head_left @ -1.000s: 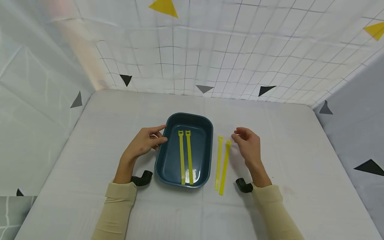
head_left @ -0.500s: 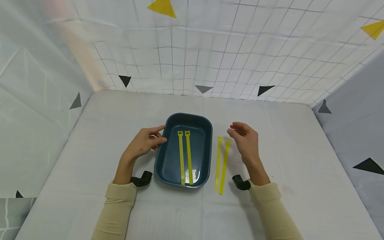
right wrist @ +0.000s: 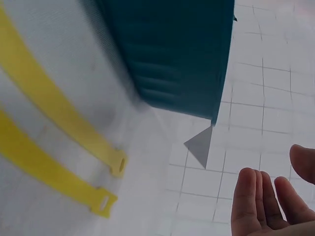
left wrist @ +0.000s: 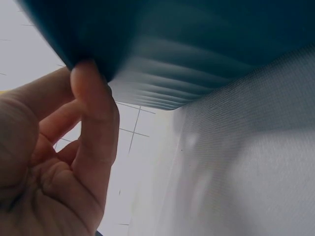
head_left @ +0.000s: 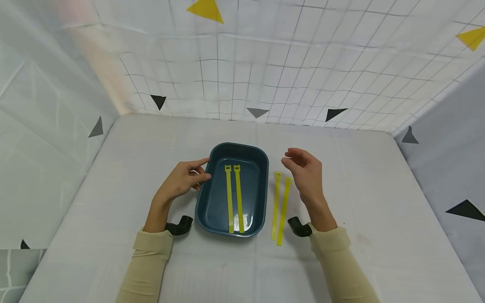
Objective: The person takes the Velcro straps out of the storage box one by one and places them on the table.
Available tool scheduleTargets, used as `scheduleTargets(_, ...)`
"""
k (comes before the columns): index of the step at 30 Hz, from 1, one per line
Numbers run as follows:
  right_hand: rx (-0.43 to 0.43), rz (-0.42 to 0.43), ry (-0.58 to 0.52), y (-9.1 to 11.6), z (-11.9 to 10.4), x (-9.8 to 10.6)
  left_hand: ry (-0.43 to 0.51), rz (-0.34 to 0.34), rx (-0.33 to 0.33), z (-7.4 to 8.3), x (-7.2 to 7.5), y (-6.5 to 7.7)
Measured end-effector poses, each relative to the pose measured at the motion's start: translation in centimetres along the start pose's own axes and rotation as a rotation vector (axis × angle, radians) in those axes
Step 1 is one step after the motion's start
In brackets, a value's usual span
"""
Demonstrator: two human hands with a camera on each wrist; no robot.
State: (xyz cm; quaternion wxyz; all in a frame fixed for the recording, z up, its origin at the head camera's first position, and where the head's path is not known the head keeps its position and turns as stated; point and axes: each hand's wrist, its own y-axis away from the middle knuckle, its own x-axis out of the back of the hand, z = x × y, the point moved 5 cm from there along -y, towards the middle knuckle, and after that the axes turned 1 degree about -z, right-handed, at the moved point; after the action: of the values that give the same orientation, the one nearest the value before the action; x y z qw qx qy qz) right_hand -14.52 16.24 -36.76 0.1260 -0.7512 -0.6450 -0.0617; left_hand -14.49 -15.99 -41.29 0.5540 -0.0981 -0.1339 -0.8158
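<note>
Left hand (head_left: 184, 179) pinched one dark blue tray (head_left: 254, 185) by its left rim, right hand (head_left: 307, 173) hung empty above the table (head_left: 379, 210), fingers loosely bent, near two yellow straps (head_left: 283, 210), two more straps (head_left: 229, 202) lay inside the tray, both sleeves (head_left: 145, 265) were cut off below.

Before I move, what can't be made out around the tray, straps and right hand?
- Both wrist views: the inner straps, hidden by the outer wall of the tray.
- Right wrist view: plain ends of the loose straps, cut off by the left edge; part of the right hand, cut off by the bottom and right edges.
- Head view: the tabletop under the tray, hidden by it.
</note>
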Motion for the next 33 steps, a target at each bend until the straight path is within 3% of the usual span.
scheduleTargets(33, 0.027, -0.097, -0.043, -0.1, -1.5, -2.5, 0.01, 0.0, 0.004, 0.0, -0.1, 0.0)
